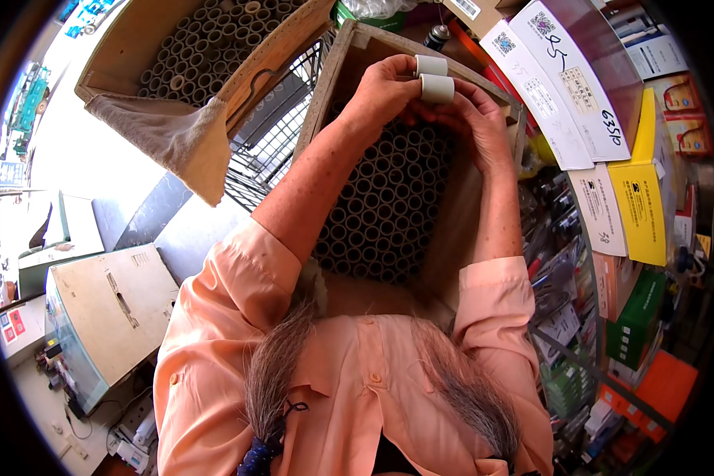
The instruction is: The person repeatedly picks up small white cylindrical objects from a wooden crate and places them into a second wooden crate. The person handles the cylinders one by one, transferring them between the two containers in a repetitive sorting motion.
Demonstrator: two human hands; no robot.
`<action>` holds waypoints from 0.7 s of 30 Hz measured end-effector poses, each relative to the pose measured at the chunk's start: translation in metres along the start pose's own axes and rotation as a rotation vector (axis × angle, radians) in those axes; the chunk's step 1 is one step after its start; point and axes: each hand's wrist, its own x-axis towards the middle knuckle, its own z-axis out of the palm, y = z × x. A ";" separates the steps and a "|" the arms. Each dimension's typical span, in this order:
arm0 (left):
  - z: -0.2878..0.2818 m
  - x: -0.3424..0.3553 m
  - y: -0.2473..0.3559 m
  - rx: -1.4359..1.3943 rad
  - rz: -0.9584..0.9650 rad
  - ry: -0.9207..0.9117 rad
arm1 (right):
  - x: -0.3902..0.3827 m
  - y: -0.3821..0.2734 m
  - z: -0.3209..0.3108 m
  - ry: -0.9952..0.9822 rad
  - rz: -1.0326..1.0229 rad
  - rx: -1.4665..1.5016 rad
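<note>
Two short, pale grey-white tubes (437,89) are held side by side above the far part of a wooden box. My left hand (382,91) is closed, with its fingers pinching the tubes' left ends. From the other side, my right hand (481,123) curls its fingers against the right end of the nearer tube; its lower fingers are in shadow. Beneath my hands, the wooden box (313,115) contains many similar tubes (389,210) standing on end in close rows, their round openings facing up.
At the upper left, another wooden box (107,67) of upright tubes has a grey cloth (163,139) over its edge. A black wire rack (270,147) stands between the boxes. White cartons (559,79) and a yellow box (641,186) are stacked at right. A cream-topped case (119,305) sits lower left.
</note>
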 end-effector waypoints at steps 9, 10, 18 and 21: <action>0.002 0.006 -0.006 0.212 0.041 0.216 | 0.015 0.031 -0.030 0.202 -0.023 -0.433; 0.002 0.006 -0.005 0.187 0.038 0.220 | 0.015 0.036 -0.032 0.218 -0.055 -0.604; -0.001 0.006 -0.007 0.119 0.031 0.212 | 0.015 0.056 -0.021 0.372 0.094 -1.428; 0.000 0.006 -0.007 0.086 0.040 0.200 | 0.017 0.067 -0.026 0.382 0.095 -1.499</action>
